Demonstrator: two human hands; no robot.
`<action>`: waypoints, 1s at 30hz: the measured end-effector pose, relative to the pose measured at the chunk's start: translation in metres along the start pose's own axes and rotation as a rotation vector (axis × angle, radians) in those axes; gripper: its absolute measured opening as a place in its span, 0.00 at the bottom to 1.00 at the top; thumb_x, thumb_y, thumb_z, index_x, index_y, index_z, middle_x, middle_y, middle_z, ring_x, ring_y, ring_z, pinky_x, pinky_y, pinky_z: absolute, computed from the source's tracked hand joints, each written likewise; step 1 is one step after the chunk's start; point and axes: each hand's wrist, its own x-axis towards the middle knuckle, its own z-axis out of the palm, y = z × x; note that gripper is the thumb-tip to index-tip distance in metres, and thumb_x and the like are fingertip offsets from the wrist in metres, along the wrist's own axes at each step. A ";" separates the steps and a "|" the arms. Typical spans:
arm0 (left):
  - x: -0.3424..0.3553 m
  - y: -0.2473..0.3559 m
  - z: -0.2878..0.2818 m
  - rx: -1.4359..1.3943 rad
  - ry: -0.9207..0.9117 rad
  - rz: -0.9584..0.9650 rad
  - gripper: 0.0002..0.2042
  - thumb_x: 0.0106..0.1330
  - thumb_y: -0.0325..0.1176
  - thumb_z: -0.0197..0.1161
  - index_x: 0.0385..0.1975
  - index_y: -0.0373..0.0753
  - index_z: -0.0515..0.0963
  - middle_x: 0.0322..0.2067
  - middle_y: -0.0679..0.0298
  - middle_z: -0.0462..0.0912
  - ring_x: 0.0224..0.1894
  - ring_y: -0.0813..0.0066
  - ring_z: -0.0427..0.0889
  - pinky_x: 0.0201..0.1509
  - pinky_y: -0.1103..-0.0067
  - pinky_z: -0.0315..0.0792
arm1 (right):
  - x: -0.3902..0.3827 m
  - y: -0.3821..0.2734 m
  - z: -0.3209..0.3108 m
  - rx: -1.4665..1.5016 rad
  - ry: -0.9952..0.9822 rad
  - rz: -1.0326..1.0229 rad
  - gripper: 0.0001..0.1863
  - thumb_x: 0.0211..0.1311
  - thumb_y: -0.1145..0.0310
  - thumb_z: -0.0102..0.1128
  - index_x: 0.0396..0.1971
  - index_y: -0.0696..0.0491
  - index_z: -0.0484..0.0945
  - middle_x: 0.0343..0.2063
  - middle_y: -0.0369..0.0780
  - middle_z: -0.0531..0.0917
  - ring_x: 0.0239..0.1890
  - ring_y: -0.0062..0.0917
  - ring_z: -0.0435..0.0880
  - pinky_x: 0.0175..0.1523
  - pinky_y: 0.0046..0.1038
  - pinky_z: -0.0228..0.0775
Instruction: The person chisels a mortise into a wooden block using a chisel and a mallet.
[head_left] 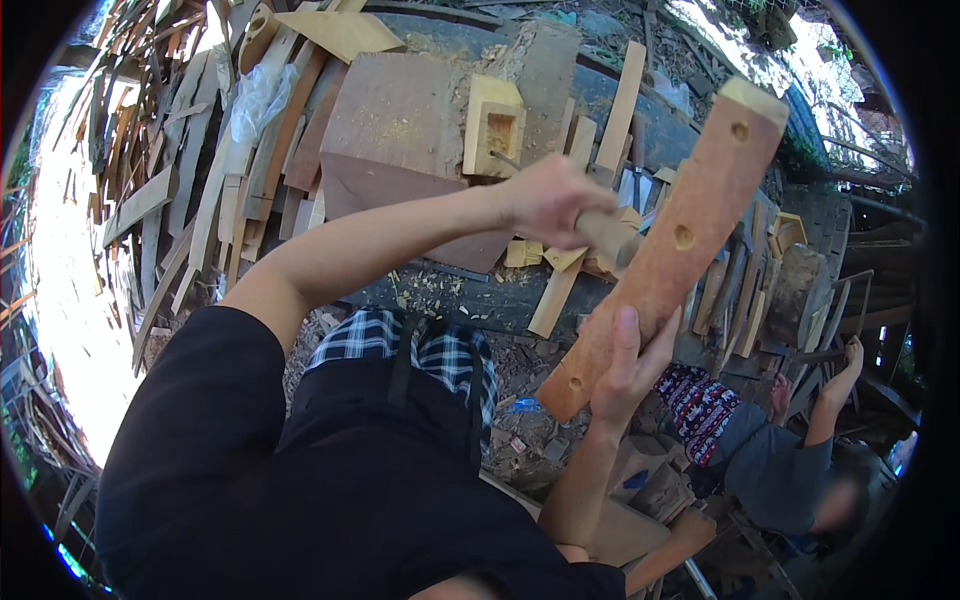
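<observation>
My left hand (560,203) is wrapped round a chisel with a thick round wooden handle (612,238). Its thin dark blade slants away to the left, and the tip meets the hollow of a pale yellow wooden block (475,128). That block sits on the wooden work surface, its hollow facing me. In my right hand (634,368) is a long, heavy reddish-brown wooden bar (655,260) with several round holes along its face. The bar tilts up to the right, its far end raised, close beside the chisel handle. My right thumb lies across it.
A large brown wooden block (395,110) adjoins the yellow one. Timber offcuts (190,130) pile up at the left, with a clear plastic bag (262,103) on them. Boards and tools crowd the bench's right side. Another person (770,460) works at the lower right.
</observation>
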 end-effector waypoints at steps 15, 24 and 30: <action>0.046 -0.030 -0.053 -0.308 0.353 -0.403 0.10 0.62 0.32 0.64 0.21 0.38 0.73 0.16 0.71 0.73 0.18 0.86 0.70 0.20 0.81 0.65 | -0.032 0.020 -0.016 -0.175 0.115 0.066 0.22 0.66 0.64 0.58 0.50 0.65 0.68 0.42 0.46 0.77 0.47 0.29 0.74 0.54 0.30 0.65; 0.037 -0.046 -0.058 -0.491 0.317 -0.539 0.11 0.64 0.32 0.62 0.21 0.39 0.71 0.17 0.72 0.68 0.16 0.86 0.66 0.19 0.84 0.60 | -0.017 0.018 -0.016 -0.207 0.059 -0.022 0.22 0.68 0.65 0.54 0.54 0.65 0.67 0.43 0.45 0.77 0.46 0.27 0.75 0.53 0.28 0.66; 0.040 -0.035 -0.048 -0.273 0.246 -0.412 0.14 0.56 0.39 0.65 0.19 0.36 0.72 0.16 0.67 0.73 0.20 0.81 0.74 0.25 0.78 0.69 | 0.005 0.004 -0.020 -0.142 0.059 -0.039 0.27 0.65 0.64 0.57 0.58 0.65 0.65 0.40 0.47 0.77 0.41 0.29 0.78 0.49 0.29 0.69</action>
